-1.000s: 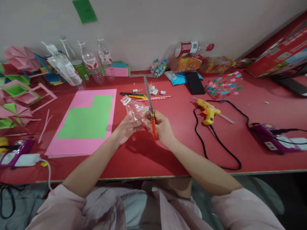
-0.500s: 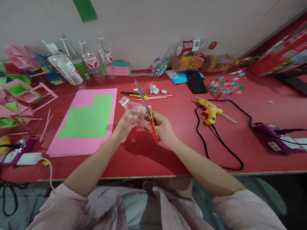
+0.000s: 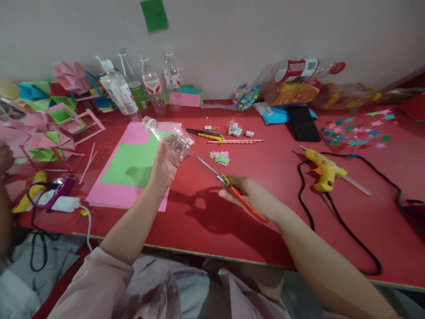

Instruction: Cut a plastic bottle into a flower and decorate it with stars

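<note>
My left hand (image 3: pixel 166 165) is closed around a clear plastic bottle piece (image 3: pixel 171 133), its neck pointing up and left above the green and pink sheets (image 3: pixel 133 160). In my right hand (image 3: pixel 249 192) are scissors (image 3: pixel 245 201) with orange handles. Their blades point up and left, and the tip meets the lower right end of the bottle piece. On the red table (image 3: pixel 206 230), just beyond the scissors, lies a small pile of pink and green stars (image 3: pixel 219 157). A yellow cutter (image 3: pixel 209 134) and striped pink sticks (image 3: pixel 235 141) rest behind the pile.
To the right lies a yellow glue gun (image 3: pixel 325 170) with a black cord. Behind it are a phone (image 3: pixel 303 124) and a clear piece covered in stars (image 3: pixel 358 130). Upright bottles (image 3: pixel 154 88) and paper shapes (image 3: pixel 59 115) stand back left. Another person's arm (image 3: pixel 5 199) shows at the left edge.
The view has shifted left. My hands have moved apart; the bottle piece is higher and turned, and the scissors have swung from steep to a flatter slant. The star pile and another person's arm now show.
</note>
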Demonstrator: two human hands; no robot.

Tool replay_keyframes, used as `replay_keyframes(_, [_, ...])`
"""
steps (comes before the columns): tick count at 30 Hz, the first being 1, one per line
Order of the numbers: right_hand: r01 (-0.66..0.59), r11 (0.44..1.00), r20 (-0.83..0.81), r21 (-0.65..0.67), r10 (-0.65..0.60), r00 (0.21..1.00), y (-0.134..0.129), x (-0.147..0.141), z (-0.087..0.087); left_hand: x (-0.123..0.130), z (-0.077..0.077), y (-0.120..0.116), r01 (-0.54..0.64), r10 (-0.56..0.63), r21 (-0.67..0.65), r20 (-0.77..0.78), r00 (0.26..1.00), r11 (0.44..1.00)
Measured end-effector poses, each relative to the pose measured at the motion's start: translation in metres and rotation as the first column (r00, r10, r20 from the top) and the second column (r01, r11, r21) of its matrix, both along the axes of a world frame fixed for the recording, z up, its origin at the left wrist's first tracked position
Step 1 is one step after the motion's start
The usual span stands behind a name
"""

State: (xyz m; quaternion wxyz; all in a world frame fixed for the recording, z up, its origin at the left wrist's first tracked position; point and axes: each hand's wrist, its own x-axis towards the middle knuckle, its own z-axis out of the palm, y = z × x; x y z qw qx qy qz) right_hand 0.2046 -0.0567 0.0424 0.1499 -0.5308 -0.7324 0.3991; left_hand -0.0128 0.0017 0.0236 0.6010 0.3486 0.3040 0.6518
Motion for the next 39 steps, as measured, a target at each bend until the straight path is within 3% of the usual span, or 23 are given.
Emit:
replay_keyframes(5, [-0.039,0.993,-0.090,-0.112,0.029,0.995,-0.001,-0.001,-0.001,-0.002,0.002,0.000,-0.044,0.043,-0.006,-0.046,0.998,0.999])
replay_keyframes(11, [-0.042,0.963,-0.155,-0.267,0.000,0.988,0.000,-0.006,-0.002,0.001,0.001,-0.001,-0.002,0.002,0.014,-0.040,0.999,1.000])
replay_keyframes(17, [-0.082,0.981,-0.119,-0.174,0.062,0.991,0.009,-0.018,0.012,-0.003,0.005,-0.001,-0.015,0.016,0.045,-0.020,1.000,0.999])
replay_keyframes(22, [-0.063,0.994,-0.088,-0.084,0.056,0.995,0.008,-0.022,0.011,-0.004,0.007,-0.005,0.096,-0.102,0.123,0.045,0.994,0.988])
replay_keyframes(27, [-0.113,0.974,-0.194,-0.194,0.075,0.978,-0.001,-0.018,-0.002,-0.002,0.005,-0.008,0.109,-0.111,0.091,0.014,0.994,0.990])
replay_keyframes(33, [0.016,1.000,0.051,0.021,-0.017,0.999,-0.007,-0.018,-0.004,0.001,0.007,-0.012,0.078,-0.076,0.057,-0.039,0.996,0.995])
replay_keyframes(39, [-0.056,0.993,-0.067,-0.107,0.049,0.997,-0.007,-0.016,-0.005,0.004,0.008,-0.013,0.115,-0.119,0.102,0.036,0.992,0.988])
